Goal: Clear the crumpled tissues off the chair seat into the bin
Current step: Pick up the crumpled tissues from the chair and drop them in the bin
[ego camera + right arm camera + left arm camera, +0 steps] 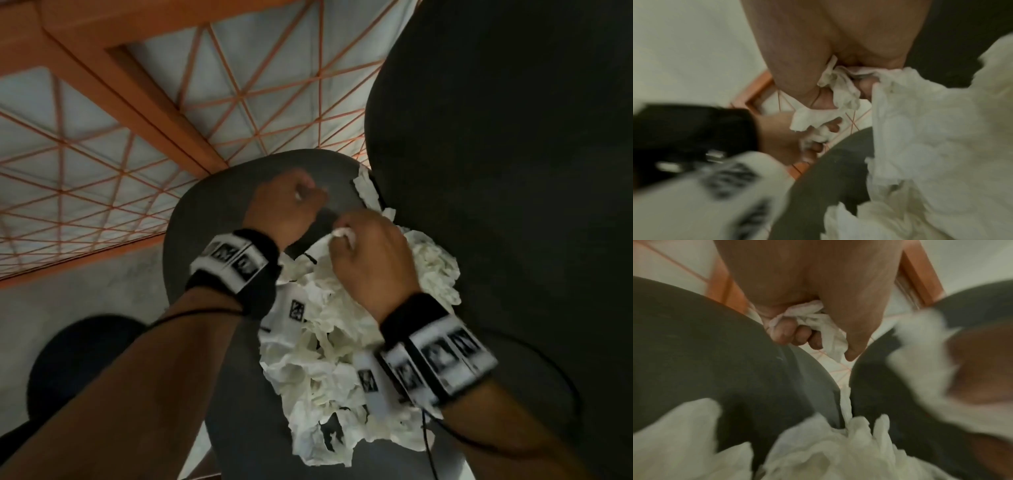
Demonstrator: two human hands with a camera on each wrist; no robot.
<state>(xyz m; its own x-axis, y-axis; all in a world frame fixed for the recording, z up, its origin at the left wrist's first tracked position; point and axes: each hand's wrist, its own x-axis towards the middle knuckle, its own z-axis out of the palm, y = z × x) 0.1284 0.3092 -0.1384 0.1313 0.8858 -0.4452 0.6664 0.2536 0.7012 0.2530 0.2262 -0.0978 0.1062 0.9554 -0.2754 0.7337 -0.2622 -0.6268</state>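
Note:
A heap of crumpled white tissues (329, 349) covers the right half of the dark grey chair seat (212, 240). My left hand (294, 198) is over the seat's far part, fingers curled into a fist round a small tissue wad (807, 316). My right hand (356, 243) is at the heap's far end and grips a bunch of tissue (840, 86) that still trails into the heap (931, 129). In the right wrist view the left hand (797, 138) shows with its wad. No bin is clearly in view.
The dark chair back (513, 171) rises close on the right, with one tissue (368, 192) wedged against it. White floor tiles with orange lines (239, 85) lie beyond. A round black object (78, 356) sits low at the left.

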